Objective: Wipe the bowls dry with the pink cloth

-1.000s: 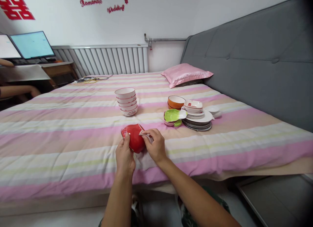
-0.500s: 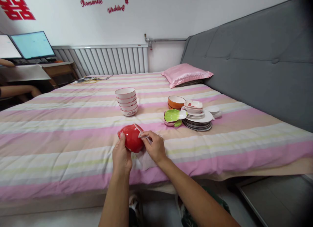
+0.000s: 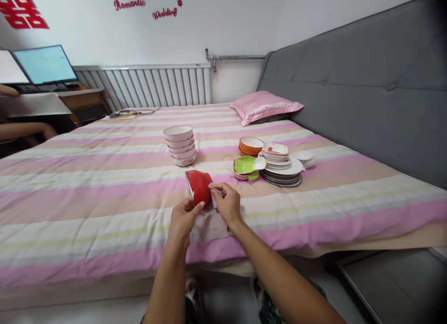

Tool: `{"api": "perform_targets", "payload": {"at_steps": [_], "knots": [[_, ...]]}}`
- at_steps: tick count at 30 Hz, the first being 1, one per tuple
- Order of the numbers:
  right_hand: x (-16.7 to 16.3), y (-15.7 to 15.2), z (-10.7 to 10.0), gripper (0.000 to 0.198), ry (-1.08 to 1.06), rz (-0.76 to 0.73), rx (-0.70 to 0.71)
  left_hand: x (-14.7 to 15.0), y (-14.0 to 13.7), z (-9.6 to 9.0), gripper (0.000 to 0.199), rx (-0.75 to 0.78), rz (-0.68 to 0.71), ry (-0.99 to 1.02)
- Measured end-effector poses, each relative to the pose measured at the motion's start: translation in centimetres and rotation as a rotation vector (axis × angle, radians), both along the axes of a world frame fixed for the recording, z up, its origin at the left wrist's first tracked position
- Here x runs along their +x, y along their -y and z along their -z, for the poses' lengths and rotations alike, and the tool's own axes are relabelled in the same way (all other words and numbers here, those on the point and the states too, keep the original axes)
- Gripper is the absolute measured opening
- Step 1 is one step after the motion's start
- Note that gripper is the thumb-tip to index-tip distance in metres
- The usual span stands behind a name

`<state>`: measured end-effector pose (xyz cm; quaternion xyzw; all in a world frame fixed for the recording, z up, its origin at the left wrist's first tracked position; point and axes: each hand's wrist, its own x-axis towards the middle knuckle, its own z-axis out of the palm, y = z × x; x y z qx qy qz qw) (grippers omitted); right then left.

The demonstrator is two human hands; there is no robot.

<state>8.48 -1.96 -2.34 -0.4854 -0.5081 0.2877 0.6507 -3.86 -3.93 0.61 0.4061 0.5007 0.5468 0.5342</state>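
Observation:
A glossy red bowl [image 3: 201, 186] is held tilted on its side above the front part of the bed, its mouth turned to the left. My left hand [image 3: 184, 217] is closed on the bowl's lower rim, thumb on the outside. My right hand [image 3: 226, 204] pinches a pale cloth [image 3: 214, 200] and presses it against the bowl's base side; the cloth hangs down below the fingers. Beyond the bowl stands a stack of white bowls [image 3: 179, 145] with red trim.
To the right are orange bowls [image 3: 250, 145], a green leaf-shaped dish [image 3: 245, 165], stacked white plates [image 3: 284, 175] and small white dishes [image 3: 303, 157]. A pink pillow [image 3: 265, 106] lies by the grey headboard [image 3: 352, 86]. Another person's arm [image 3: 24, 130] shows at far left, near monitors [image 3: 45, 64].
The red bowl has turned, so its mouth now faces left and its base faces the cloth. My left hand has shifted to the lower rim; my right hand moved slightly right.

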Motion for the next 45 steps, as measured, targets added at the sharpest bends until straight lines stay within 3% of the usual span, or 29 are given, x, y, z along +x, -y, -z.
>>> {"api": "perform_targets", "payload": {"at_steps": [8,18,25,35,45], "knots": [[-0.1,-0.2,0.7,0.013,-0.041,-0.015,-0.021,-0.6,-1.3,2.5,0.021,0.073,-0.03,-0.106],[-0.4,0.8,-0.8,0.018,0.09,0.052,0.003,0.0,-0.3,0.3,0.033,0.12,-0.013,0.016],[-0.8,1.3,-1.3,0.018,0.151,0.05,0.083,0.5,0.2,-0.8,0.035,0.142,-0.084,0.13],[-1.4,1.6,-0.8,0.017,0.191,0.021,0.117,0.8,0.1,-1.3,0.044,0.098,-0.201,0.23],[-1.1,1.4,-0.4,0.017,0.153,0.005,0.083,0.2,-0.4,-0.2,0.045,0.045,-0.133,0.109]]}}
